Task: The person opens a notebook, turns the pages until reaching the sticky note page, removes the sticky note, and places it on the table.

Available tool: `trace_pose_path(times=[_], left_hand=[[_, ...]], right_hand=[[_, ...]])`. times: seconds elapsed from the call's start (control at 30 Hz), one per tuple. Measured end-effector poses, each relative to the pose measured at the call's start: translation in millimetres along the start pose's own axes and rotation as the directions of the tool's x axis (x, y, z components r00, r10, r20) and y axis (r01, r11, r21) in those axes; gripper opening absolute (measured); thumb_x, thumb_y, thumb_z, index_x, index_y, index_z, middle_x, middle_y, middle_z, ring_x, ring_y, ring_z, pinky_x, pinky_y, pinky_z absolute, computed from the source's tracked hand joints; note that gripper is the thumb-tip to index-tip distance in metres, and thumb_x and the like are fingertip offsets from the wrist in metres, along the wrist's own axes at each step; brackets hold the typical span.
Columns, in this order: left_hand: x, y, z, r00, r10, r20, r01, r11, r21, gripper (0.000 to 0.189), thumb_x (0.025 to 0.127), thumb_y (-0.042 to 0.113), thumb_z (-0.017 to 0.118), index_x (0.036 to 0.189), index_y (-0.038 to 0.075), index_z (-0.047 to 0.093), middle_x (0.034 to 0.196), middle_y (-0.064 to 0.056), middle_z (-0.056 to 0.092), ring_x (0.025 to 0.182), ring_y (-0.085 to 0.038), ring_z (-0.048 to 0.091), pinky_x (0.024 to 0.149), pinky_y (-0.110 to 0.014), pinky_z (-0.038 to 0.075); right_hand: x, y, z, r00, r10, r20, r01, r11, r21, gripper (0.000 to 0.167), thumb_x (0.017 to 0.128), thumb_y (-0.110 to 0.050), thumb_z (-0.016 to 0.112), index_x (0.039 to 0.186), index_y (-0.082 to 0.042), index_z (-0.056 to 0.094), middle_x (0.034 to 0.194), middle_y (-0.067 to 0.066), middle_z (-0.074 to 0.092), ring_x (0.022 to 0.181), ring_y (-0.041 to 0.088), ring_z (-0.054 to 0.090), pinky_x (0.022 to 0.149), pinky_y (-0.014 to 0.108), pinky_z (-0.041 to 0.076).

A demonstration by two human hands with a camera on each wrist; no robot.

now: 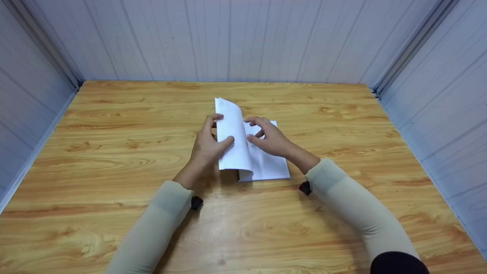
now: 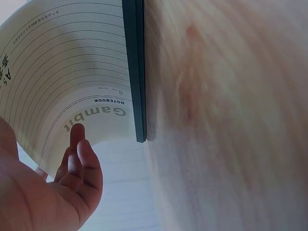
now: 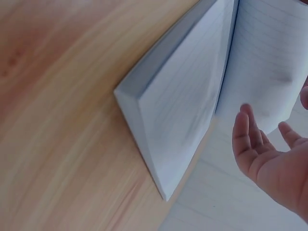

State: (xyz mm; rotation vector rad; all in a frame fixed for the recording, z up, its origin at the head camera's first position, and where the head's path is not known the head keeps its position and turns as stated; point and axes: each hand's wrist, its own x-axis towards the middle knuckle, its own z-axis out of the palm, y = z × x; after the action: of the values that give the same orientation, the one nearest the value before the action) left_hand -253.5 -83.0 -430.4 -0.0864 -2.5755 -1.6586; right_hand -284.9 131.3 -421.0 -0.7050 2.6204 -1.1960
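Observation:
An open notebook (image 1: 269,163) lies on the wooden table, its lined pages facing up. Its cover and some pages stand lifted and curved on the left; the cover (image 2: 77,62) carries the words "Gambit" and "NOTEBOOK" and joins a dark spine strip (image 2: 136,72). My left hand (image 1: 207,146) grips this raised part, thumb on the page side and fingers round the outer edge. In the head view my right hand (image 1: 272,139) hovers above the right-hand pages, fingertips close to the bend of the raised leaves. Seen from the right wrist, its fingers (image 3: 242,137) are loosely bent with nothing between them.
The wood-grained table (image 1: 114,152) extends around the notebook on all sides. White panelled walls (image 1: 228,42) border it at the back, left and right. Both forearms wear light sleeves (image 1: 159,224), with a small black device (image 1: 196,203) near the left wrist.

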Motion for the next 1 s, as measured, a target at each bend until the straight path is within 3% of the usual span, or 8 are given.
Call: trace_pose_path(times=[0.13,0.27,0.4,0.57,0.7,0.87,1.0], left_hand=[[-0.5,0.5,0.0,1.000,-0.007,0.007,0.007,1.000,0.005,0.056,0.081,0.024,0.067,0.133,0.030,0.048,0.127,-0.006,0.052,0.090,-0.024,0.059,0.075,-0.034,0.051],[-2.2,1.2,0.5,0.999,-0.027,0.016,0.027,0.999,0.018,0.035,0.084,0.023,0.062,0.118,0.027,0.060,0.128,-0.003,0.050,0.102,-0.022,0.052,0.084,-0.035,0.047],[-2.7,0.0,0.9,1.000,0.002,0.007,-0.002,1.000,0.012,0.025,0.084,0.021,0.058,0.108,0.022,0.065,0.122,-0.003,0.054,0.100,-0.022,0.050,0.084,-0.034,0.043],[-2.5,-2.1,1.1,0.999,0.041,-0.011,-0.041,0.999,0.008,0.024,0.084,0.022,0.056,0.106,0.020,0.064,0.117,-0.002,0.056,0.098,-0.021,0.049,0.082,-0.033,0.039],[-2.9,-2.3,1.2,1.000,0.026,-0.007,-0.026,1.000,-0.008,0.024,0.084,0.025,0.059,0.107,0.019,0.062,0.117,-0.001,0.056,0.102,-0.019,0.050,0.086,-0.033,0.041],[-2.0,-1.9,1.6,0.999,0.038,-0.019,-0.038,0.999,0.004,0.025,0.084,0.026,0.062,0.108,0.018,0.062,0.117,0.000,0.059,0.107,-0.018,0.051,0.094,-0.034,0.041],[-0.5,-1.7,1.5,0.998,0.053,-0.020,-0.053,0.998,0.020,0.029,0.083,0.025,0.064,0.110,0.015,0.061,0.118,-0.002,0.060,0.109,-0.019,0.052,0.097,-0.036,0.041]], right_hand=[[1.8,8,-5,0.998,0.006,-0.057,-0.007,1.000,-0.028,0.045,0.093,-0.022,0.059,0.135,-0.009,0.048,0.130,0.018,0.050,0.106,0.031,0.060,0.089,0.042,0.051],[3.0,17,-11,0.995,0.050,-0.083,-0.056,0.996,-0.074,0.044,0.092,-0.022,0.059,0.132,-0.006,0.050,0.126,0.015,0.053,0.114,0.034,0.055,0.097,0.045,0.046],[4.8,27,-17,0.990,0.110,-0.088,-0.122,0.981,-0.148,0.047,0.091,-0.024,0.059,0.134,-0.007,0.049,0.128,0.015,0.053,0.121,0.034,0.050,0.101,0.046,0.042],[7.0,36,-23,0.978,0.200,-0.062,-0.210,0.933,-0.291,0.057,0.091,-0.028,0.060,0.141,-0.010,0.042,0.137,0.015,0.049,0.129,0.032,0.042,0.106,0.049,0.037],[8.4,41,-24,0.962,0.270,-0.044,-0.266,0.884,-0.385,0.068,0.090,-0.032,0.060,0.149,-0.012,0.032,0.146,0.015,0.041,0.137,0.034,0.031,0.111,0.053,0.028],[9.7,45,-25,0.945,0.326,-0.011,-0.299,0.854,-0.426,0.080,0.088,-0.034,0.061,0.154,-0.013,0.020,0.156,0.014,0.028,0.148,0.037,0.012,0.115,0.060,0.016],[9.9,47,-25,0.936,0.351,0.018,-0.306,0.838,-0.452,0.082,0.089,-0.034,0.061,0.155,-0.013,0.016,0.158,0.015,0.026,0.149,0.038,0.006,0.115,0.062,0.013]])
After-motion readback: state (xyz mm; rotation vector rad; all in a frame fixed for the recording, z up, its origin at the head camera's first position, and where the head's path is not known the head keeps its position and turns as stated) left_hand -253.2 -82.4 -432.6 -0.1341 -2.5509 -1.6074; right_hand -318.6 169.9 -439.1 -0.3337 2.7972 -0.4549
